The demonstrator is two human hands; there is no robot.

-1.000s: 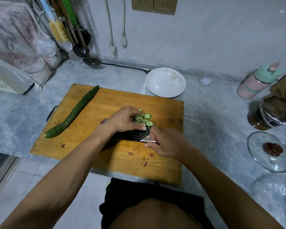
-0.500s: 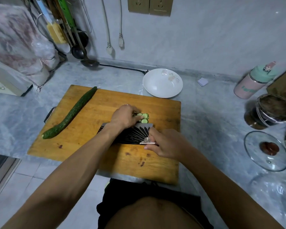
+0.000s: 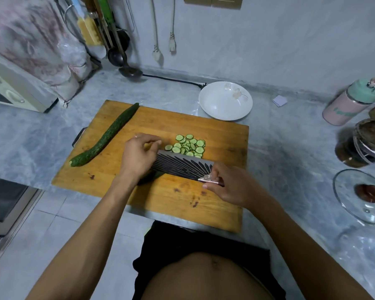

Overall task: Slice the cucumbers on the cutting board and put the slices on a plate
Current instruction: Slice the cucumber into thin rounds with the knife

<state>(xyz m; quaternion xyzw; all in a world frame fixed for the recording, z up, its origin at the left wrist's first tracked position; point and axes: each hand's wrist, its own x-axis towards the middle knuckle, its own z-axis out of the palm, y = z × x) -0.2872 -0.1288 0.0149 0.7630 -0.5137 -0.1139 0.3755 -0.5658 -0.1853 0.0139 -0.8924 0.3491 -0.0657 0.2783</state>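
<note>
Clearly the left hand [image 3: 139, 156] curls over the half-cut cucumber [image 3: 151, 177], steadying it on the board [image 3: 221, 135]; the right hand [image 3: 230, 185] grips the cleaver [image 3: 182, 166]. Slices [image 3: 187, 146] wait beyond the blade; plate [image 3: 225, 100] stands bare.

A cutting board [image 3: 160, 191] lies on the counter [image 3: 290, 159], its near edge overhanging the counter's front edge. A whole cucumber [image 3: 105, 136] lies slantwise near the board's left edge. A pile of slices [image 3: 187, 146] sits toward the board's far right. Just in front of the slices is a knife [image 3: 182, 165], the left hand [image 3: 139, 154] at its left end, the right hand [image 3: 227, 182] at its right end. A plate [image 3: 225, 100] sits on the counter at the board's far right corner. A glass lid [image 3: 359, 195] lies by the counter's right edge.
</note>
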